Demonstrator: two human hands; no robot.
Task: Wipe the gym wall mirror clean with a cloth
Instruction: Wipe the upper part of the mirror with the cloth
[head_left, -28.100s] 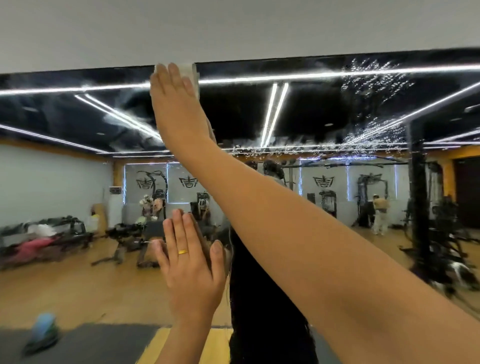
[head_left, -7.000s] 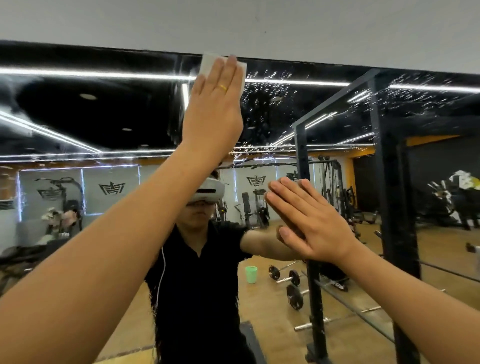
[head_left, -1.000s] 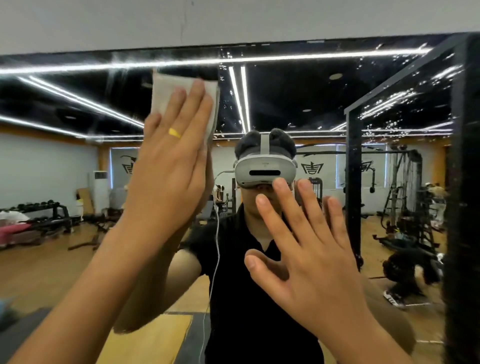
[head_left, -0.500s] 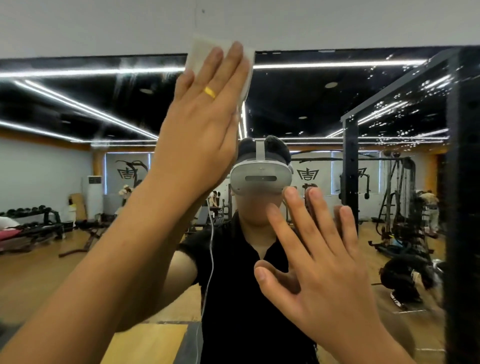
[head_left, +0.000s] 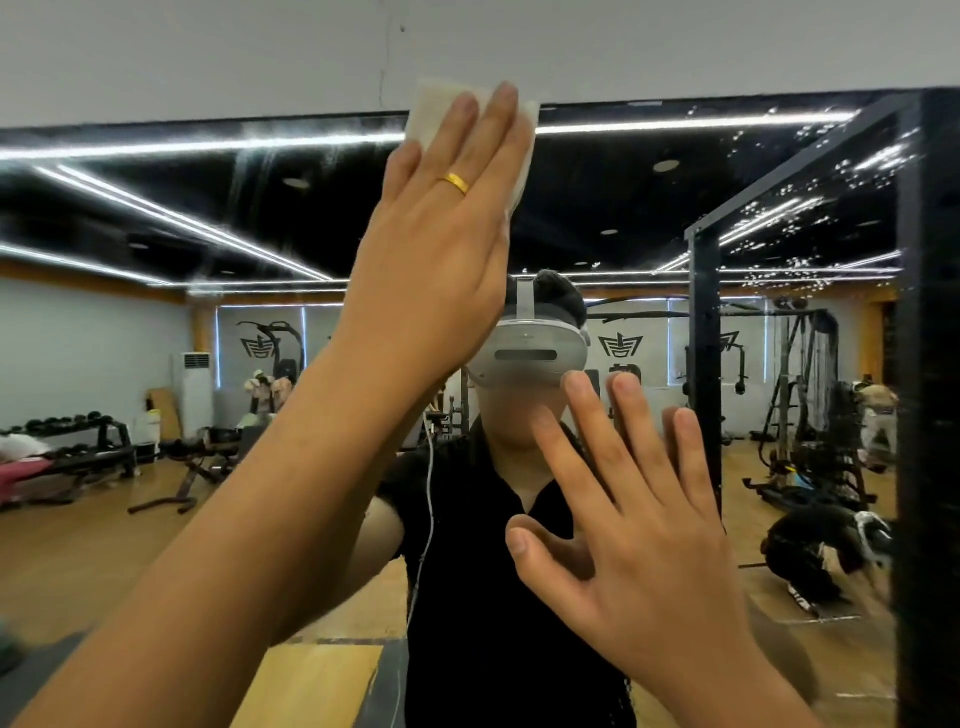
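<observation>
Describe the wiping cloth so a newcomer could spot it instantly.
Follow the top edge of the wide wall mirror to the middle. There the left hand, wearing a gold ring, presses an off-white cloth flat on the glass. It is the only pale fabric, poking past the mirror's edge onto the grey wall.

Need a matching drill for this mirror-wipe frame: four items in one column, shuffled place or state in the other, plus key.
Column 1
1. left hand
2. right hand
3. cloth
4. droplets

Column 2
A. fingers spread, holding nothing, lower right
B. white, across the top edge of the mirror
C. flat on the cloth, wearing a gold ring
D. speckled over the upper right glass

Pairs: 1-C, 2-A, 3-B, 4-D
</observation>
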